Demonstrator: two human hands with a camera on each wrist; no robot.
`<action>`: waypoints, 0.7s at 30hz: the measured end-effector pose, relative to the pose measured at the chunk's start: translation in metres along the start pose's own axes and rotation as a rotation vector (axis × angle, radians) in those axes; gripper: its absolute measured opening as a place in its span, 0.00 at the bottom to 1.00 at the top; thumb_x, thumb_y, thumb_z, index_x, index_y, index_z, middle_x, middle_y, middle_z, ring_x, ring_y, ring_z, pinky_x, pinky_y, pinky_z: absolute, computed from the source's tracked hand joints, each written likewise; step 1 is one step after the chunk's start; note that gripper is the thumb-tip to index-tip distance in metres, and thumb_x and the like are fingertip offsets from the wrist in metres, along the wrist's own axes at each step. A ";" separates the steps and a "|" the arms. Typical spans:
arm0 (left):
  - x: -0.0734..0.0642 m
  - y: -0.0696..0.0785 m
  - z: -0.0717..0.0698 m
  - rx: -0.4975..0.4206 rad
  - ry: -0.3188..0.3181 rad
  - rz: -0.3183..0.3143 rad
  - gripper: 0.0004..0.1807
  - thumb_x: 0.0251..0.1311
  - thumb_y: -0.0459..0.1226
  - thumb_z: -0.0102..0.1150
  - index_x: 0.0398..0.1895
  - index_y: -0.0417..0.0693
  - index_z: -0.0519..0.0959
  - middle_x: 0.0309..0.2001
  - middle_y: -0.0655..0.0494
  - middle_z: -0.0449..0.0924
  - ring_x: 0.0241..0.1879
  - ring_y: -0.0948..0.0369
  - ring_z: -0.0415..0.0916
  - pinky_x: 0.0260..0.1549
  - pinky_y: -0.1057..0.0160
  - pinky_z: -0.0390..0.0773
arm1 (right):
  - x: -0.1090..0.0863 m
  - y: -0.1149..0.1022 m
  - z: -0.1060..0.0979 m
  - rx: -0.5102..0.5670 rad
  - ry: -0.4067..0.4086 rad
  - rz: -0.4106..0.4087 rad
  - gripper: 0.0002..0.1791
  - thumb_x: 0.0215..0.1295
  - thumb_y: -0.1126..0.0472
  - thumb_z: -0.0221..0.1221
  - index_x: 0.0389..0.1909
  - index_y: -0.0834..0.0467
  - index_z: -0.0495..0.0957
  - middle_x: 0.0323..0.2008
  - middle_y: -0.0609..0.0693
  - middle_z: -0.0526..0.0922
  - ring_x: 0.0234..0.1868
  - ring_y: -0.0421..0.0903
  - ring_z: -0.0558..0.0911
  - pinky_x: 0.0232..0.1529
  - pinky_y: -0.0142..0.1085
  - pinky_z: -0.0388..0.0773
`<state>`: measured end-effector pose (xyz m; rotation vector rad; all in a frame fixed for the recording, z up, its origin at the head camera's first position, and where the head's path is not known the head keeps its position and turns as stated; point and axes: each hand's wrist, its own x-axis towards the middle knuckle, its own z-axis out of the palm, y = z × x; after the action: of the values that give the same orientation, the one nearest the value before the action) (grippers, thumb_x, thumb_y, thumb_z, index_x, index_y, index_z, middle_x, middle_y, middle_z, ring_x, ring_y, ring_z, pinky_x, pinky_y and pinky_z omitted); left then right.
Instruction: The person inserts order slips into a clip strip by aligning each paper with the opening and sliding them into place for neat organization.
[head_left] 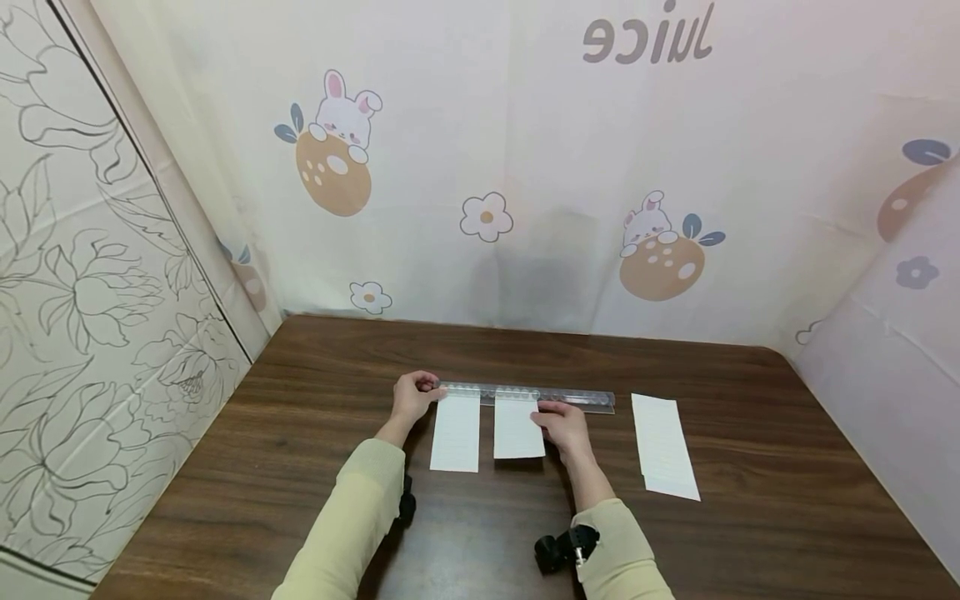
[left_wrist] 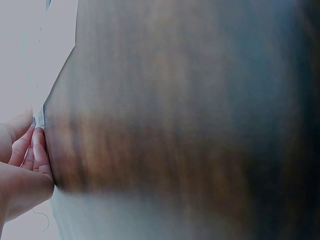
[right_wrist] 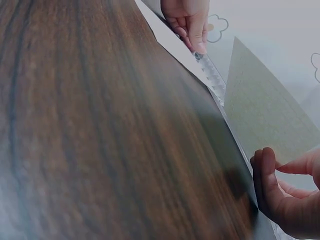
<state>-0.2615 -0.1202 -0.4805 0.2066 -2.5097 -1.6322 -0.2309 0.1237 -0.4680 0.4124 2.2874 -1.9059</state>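
A long clear plastic strip with a row of small ridges lies across the table. My left hand pinches its left end between thumb and fingers, beside the top corner of a white lined paper slip. At a second white slip, my right hand pinches the right edge. That slip's top overlaps the strip, and its lower edge is raised, casting a shadow below. In the right wrist view the held slip stands tilted up from the table, between thumb and fingers.
More white lined slips lie slightly fanned at the right on the dark wooden table. Patterned curtains hang behind the far edge. Black wrist cameras sit under both sleeves.
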 end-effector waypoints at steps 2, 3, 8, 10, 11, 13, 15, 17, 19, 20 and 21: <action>0.000 0.000 0.000 -0.001 -0.002 -0.008 0.08 0.47 0.31 0.64 0.31 0.36 0.78 0.28 0.50 0.74 0.30 0.58 0.69 0.28 0.64 0.70 | -0.002 -0.001 0.001 -0.001 0.002 -0.006 0.17 0.56 0.68 0.57 0.47 0.67 0.73 0.44 0.63 0.73 0.35 0.46 0.76 0.34 0.35 0.74; 0.000 0.000 0.000 -0.004 -0.004 -0.012 0.08 0.47 0.31 0.64 0.31 0.36 0.78 0.28 0.50 0.74 0.30 0.58 0.69 0.28 0.64 0.70 | -0.002 -0.001 0.001 -0.002 0.004 -0.009 0.17 0.55 0.68 0.57 0.47 0.67 0.74 0.44 0.63 0.73 0.34 0.46 0.77 0.34 0.35 0.74; -0.001 0.000 0.000 -0.005 -0.001 -0.014 0.08 0.47 0.31 0.65 0.30 0.36 0.78 0.28 0.50 0.74 0.30 0.58 0.69 0.29 0.63 0.70 | -0.002 0.001 0.004 -0.010 0.002 -0.024 0.18 0.55 0.69 0.57 0.48 0.69 0.73 0.45 0.65 0.73 0.32 0.44 0.76 0.32 0.34 0.74; -0.001 0.000 0.000 -0.004 0.002 -0.013 0.08 0.46 0.31 0.65 0.30 0.36 0.78 0.28 0.50 0.74 0.30 0.58 0.69 0.29 0.63 0.70 | 0.000 0.002 0.005 -0.013 -0.001 -0.023 0.18 0.55 0.69 0.57 0.48 0.69 0.73 0.44 0.65 0.73 0.30 0.43 0.76 0.31 0.33 0.74; -0.001 0.000 0.000 -0.003 0.003 -0.012 0.08 0.46 0.31 0.65 0.30 0.36 0.78 0.27 0.50 0.74 0.30 0.58 0.69 0.29 0.63 0.70 | 0.000 0.002 0.006 -0.013 -0.001 -0.022 0.18 0.55 0.69 0.58 0.48 0.69 0.73 0.44 0.65 0.74 0.30 0.43 0.76 0.30 0.33 0.74; -0.001 0.000 0.000 -0.004 0.004 -0.012 0.08 0.46 0.31 0.65 0.30 0.36 0.78 0.27 0.50 0.74 0.30 0.59 0.69 0.29 0.63 0.70 | 0.002 0.003 0.006 -0.016 0.001 -0.021 0.18 0.55 0.69 0.58 0.48 0.69 0.73 0.43 0.64 0.74 0.30 0.43 0.76 0.30 0.33 0.74; -0.001 0.000 0.000 -0.005 0.003 -0.010 0.08 0.46 0.31 0.65 0.30 0.36 0.78 0.27 0.50 0.74 0.30 0.59 0.69 0.29 0.63 0.70 | 0.002 0.003 0.007 -0.024 0.004 -0.021 0.18 0.55 0.68 0.58 0.48 0.69 0.73 0.43 0.64 0.74 0.31 0.44 0.76 0.30 0.34 0.74; -0.001 0.000 0.000 -0.007 0.002 -0.009 0.08 0.46 0.31 0.65 0.30 0.36 0.77 0.27 0.51 0.74 0.30 0.59 0.69 0.29 0.64 0.70 | 0.003 0.004 0.008 -0.030 0.006 -0.020 0.18 0.55 0.68 0.58 0.47 0.68 0.74 0.43 0.64 0.75 0.32 0.45 0.76 0.31 0.34 0.74; 0.000 0.000 0.000 -0.010 0.001 -0.010 0.08 0.46 0.31 0.65 0.30 0.36 0.77 0.27 0.51 0.73 0.29 0.59 0.68 0.28 0.64 0.70 | 0.004 0.004 0.009 -0.035 0.007 -0.021 0.18 0.54 0.68 0.58 0.47 0.68 0.74 0.43 0.63 0.75 0.32 0.45 0.76 0.31 0.34 0.74; 0.000 0.000 0.000 -0.010 0.001 -0.011 0.08 0.46 0.31 0.65 0.30 0.36 0.77 0.27 0.51 0.73 0.29 0.59 0.68 0.28 0.64 0.70 | 0.004 0.004 0.009 -0.036 0.004 -0.022 0.18 0.55 0.68 0.58 0.47 0.68 0.74 0.43 0.64 0.75 0.32 0.45 0.76 0.31 0.34 0.74; 0.000 0.000 0.000 -0.010 0.002 -0.012 0.08 0.46 0.31 0.65 0.30 0.36 0.77 0.27 0.51 0.73 0.29 0.59 0.68 0.28 0.64 0.70 | 0.004 0.004 0.010 -0.036 0.003 -0.023 0.18 0.54 0.68 0.58 0.47 0.68 0.74 0.42 0.63 0.75 0.32 0.44 0.76 0.31 0.33 0.74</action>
<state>-0.2616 -0.1203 -0.4804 0.2224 -2.5032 -1.6482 -0.2339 0.1153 -0.4742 0.3874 2.3345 -1.8727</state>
